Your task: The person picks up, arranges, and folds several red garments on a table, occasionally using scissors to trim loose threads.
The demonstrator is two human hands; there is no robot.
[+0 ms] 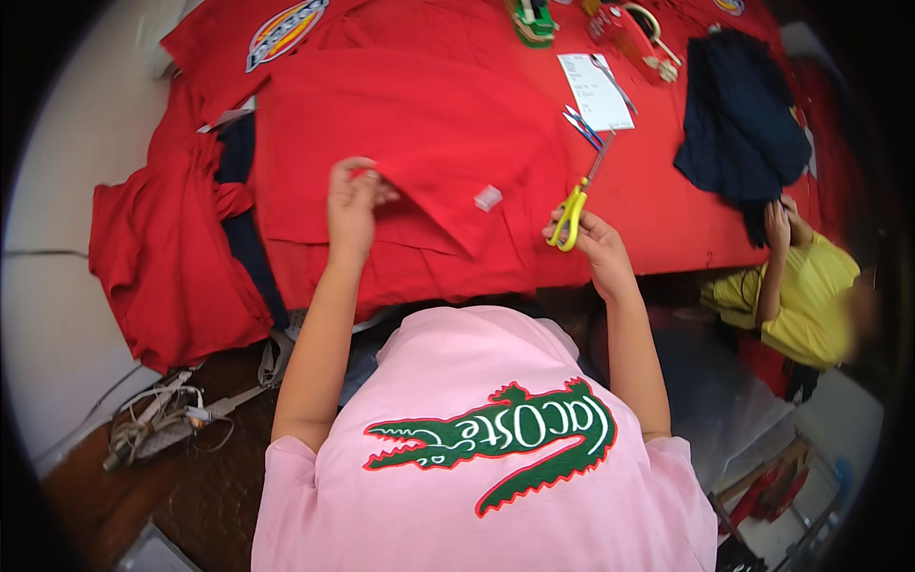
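The left hand, its forearm stretched forward, has a narrow grip which pinches the edge of the red shirt and lifts it into a fold. The shirt lies spread on the tabletop. The right hand, with the forearm raised forward also, holds yellow scissors by the handles, blades pointing away from the body.

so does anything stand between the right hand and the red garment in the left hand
Nothing visible does. The right hand, holding yellow-handled scissors, is beside the red garment, whose raised edge the left hand holds. A small white piece between the hands appears to lie on the garment itself, blocking nothing.
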